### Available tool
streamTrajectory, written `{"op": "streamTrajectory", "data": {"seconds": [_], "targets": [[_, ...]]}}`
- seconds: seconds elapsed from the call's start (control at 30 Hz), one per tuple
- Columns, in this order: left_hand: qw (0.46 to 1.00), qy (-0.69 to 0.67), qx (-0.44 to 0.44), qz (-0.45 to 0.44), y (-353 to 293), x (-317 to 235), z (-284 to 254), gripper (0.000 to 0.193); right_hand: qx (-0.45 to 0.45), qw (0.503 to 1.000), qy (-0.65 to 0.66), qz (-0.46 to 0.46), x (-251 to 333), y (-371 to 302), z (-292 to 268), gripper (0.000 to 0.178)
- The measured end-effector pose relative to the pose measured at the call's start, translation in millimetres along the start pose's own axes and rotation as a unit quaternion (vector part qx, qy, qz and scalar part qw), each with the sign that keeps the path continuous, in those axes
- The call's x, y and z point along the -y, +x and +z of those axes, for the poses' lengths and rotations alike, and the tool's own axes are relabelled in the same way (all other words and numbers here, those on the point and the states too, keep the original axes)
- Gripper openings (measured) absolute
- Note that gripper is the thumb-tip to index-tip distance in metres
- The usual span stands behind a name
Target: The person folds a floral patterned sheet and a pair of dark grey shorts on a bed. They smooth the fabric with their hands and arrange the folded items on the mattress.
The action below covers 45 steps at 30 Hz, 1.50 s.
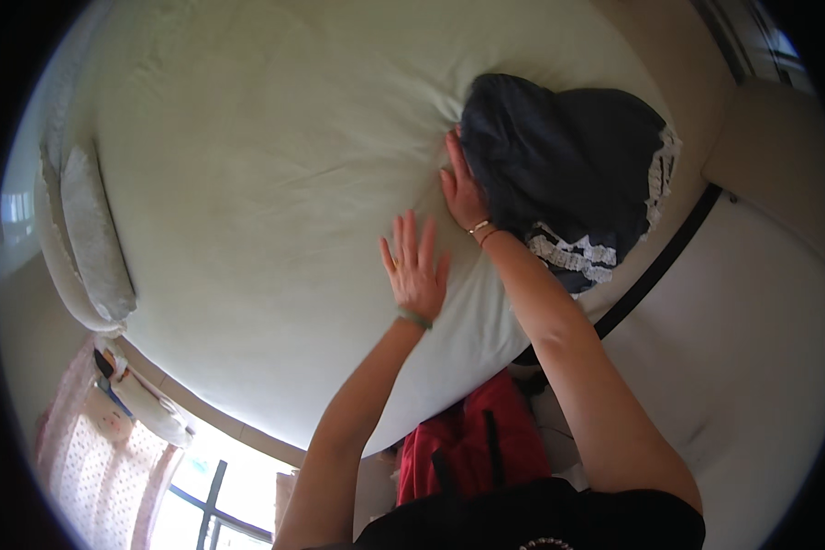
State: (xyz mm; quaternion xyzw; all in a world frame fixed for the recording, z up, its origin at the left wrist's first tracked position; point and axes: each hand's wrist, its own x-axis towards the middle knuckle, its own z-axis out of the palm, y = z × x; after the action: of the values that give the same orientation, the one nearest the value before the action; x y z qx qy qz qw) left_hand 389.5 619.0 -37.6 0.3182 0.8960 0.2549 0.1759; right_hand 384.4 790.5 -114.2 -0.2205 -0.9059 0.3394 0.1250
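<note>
A dark grey garment with white lace trim lies in a loose heap on the pale green bed sheet, right of the middle. What kind of garment it is I cannot tell. My right hand rests against the garment's left edge, its visible fingers stretched out along the sheet; the cloth hides part of the hand. Lower and to the left, my left hand is over the sheet with spread fingers and nothing in it. Creases run across the sheet near both hands.
At the bed's left end lies a grey-white pillow. A patterned pink curtain and a bright window are at lower left. Red cloth with dark straps shows below the bed edge. A dark curved rail runs along the right.
</note>
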Motion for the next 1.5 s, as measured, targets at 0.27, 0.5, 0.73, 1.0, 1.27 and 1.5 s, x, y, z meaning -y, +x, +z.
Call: {"op": "streamTrajectory", "data": {"seconds": [0.27,0.5,0.73,1.0,1.27,1.5], "targets": [[0.989,0.116,0.068,-0.058,71,23,31,0.067,0.036,0.999,-0.020,0.000,1,2,4,0.063],[0.991,0.118,0.047,-0.033,57,41,46,0.068,0.118,0.992,0.024,0.047,5,-6,1,0.063],[0.991,0.114,0.058,-0.042,68,38,33,0.064,0.137,0.990,0.032,0.016,6,4,-7,0.059],[0.990,0.120,0.044,-0.054,66,26,16,0.062,0.139,0.989,0.047,0.014,47,8,-31,0.059],[0.926,0.156,0.341,0.029,-53,-88,74,0.059,0.230,0.902,-0.056,-0.361,106,60,22,0.048],[0.984,-0.112,0.104,0.095,-165,-154,153,0.036,0.181,0.889,-0.197,-0.373,-6,168,-45,0.048]]}}
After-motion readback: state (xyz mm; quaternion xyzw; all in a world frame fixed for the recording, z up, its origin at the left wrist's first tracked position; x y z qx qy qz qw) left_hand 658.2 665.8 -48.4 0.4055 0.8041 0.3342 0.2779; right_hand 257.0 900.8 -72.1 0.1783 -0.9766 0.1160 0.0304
